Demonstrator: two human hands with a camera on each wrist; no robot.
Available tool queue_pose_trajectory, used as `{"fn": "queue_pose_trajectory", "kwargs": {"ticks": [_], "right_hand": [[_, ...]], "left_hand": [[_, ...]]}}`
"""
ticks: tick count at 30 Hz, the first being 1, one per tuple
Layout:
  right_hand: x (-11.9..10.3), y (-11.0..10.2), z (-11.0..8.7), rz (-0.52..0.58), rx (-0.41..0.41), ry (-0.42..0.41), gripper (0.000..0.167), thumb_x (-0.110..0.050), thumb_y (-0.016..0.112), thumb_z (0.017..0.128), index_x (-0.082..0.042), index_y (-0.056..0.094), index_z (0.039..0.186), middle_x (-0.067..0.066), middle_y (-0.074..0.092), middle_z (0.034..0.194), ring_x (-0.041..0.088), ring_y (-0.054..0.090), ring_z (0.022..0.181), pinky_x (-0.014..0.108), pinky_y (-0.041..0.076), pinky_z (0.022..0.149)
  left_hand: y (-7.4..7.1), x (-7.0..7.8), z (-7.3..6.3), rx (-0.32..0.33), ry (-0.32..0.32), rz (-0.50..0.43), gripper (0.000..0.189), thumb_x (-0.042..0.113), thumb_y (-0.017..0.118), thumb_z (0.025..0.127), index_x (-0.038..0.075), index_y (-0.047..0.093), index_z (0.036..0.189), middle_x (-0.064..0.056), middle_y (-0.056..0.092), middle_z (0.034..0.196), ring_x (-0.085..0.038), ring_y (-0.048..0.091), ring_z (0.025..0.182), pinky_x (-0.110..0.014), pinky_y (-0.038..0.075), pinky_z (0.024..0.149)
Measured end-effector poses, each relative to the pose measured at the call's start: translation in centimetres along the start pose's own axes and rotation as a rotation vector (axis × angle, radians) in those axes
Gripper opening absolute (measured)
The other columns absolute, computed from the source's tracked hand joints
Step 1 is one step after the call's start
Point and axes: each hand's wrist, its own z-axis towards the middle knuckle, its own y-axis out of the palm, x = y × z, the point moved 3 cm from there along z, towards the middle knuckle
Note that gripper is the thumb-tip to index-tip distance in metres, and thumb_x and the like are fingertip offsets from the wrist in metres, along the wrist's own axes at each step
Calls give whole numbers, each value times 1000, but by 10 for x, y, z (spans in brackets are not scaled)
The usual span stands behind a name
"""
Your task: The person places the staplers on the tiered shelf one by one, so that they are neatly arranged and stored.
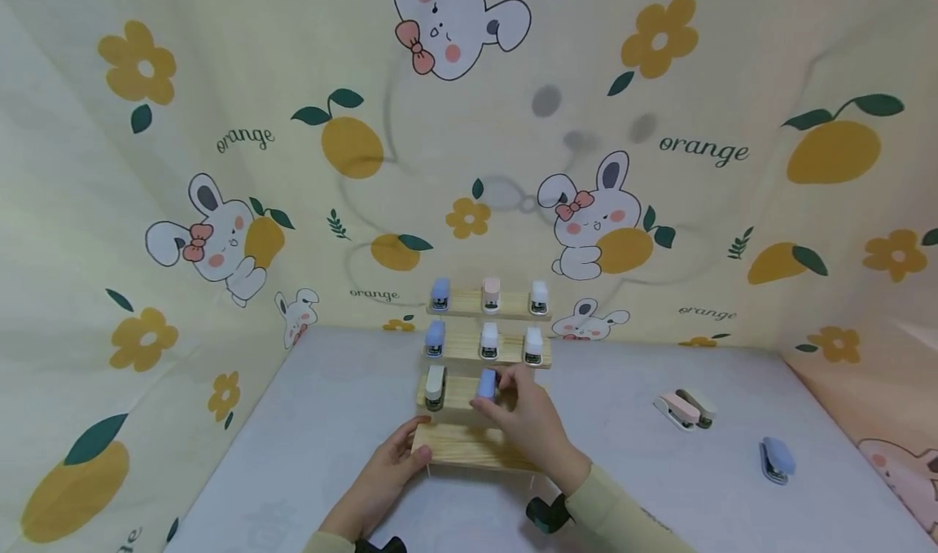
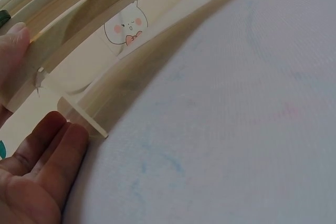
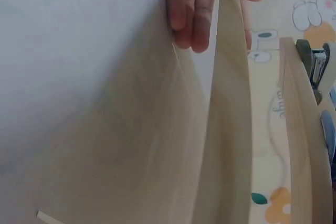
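A stepped wooden display stand (image 1: 472, 449) with staplers on its tiers is at the middle of the table in the head view. My right hand (image 1: 538, 423) pinches a small blue stapler (image 1: 487, 384) between thumb and fingers at the second tier from the front. Left of it on that tier is a white stapler (image 1: 436, 384). My left hand (image 1: 388, 467) grips the front left corner of the lowest tier, thumb at the top edge. In the left wrist view its other fingers (image 2: 63, 150) lie below the board, beside a thin clear support.
The upper two tiers bear blue, pink and white staplers, among them a pink stapler (image 1: 491, 292). On the table to the right lie another pink stapler (image 1: 677, 410), a grey stapler (image 1: 699, 409) and a blue stapler (image 1: 777, 459). A patterned cloth (image 1: 469, 129) hangs behind.
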Motion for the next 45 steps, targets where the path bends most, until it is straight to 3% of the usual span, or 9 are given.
{"fn": "queue_pose_trajectory", "kwargs": {"ticks": [6,12,19,27,34,41,45], "right_hand": [[0,2,-1,-50,-12,32,48,-53,71,80,-14,45,92,1,50,86,14,44,71,25,35,54],[-5,-1,2,-111,-25,8,52,-53,76,76,-14,47,93,0,50,83,13,44,70,25,38,56],[-7,0,5,-197,-53,-19,48,-39,84,74,-14,47,92,-3,50,90,14,47,80,29,43,69],[-6,0,8,-218,-62,-6,47,-36,85,74,-15,47,92,-2,50,86,14,46,77,28,41,64],[-1,4,5,-236,-66,21,48,-38,85,73,-15,47,91,-3,50,86,15,46,77,29,42,66],[-1,0,1,-185,-68,31,50,-38,85,73,-15,46,93,-1,53,91,16,48,80,31,43,69],[-1,-12,-4,-114,-68,17,50,-36,85,74,-12,45,92,6,63,118,21,56,106,39,46,86]], "left_hand": [[0,-2,-3,-14,2,-11,72,42,62,92,12,32,150,-22,39,146,-31,39,134,-41,35,109],[-2,1,-1,-17,5,10,72,43,62,91,13,33,150,-20,43,142,-30,41,132,-39,36,108],[-1,3,-1,-9,-5,9,72,43,61,92,11,32,150,-21,42,143,-30,42,132,-39,37,107],[1,2,1,-10,-1,-18,72,42,61,92,12,32,150,-23,38,146,-32,38,134,-39,36,108],[1,-7,1,-10,-11,-30,72,41,61,93,10,32,150,-25,34,148,-33,36,136,-40,35,109],[1,-5,1,-14,4,-11,69,40,60,94,11,32,150,-22,39,145,-32,39,133,-40,35,109],[1,-1,1,-14,15,0,68,39,59,95,11,31,150,-23,39,144,-32,40,133,-40,34,109]]}}
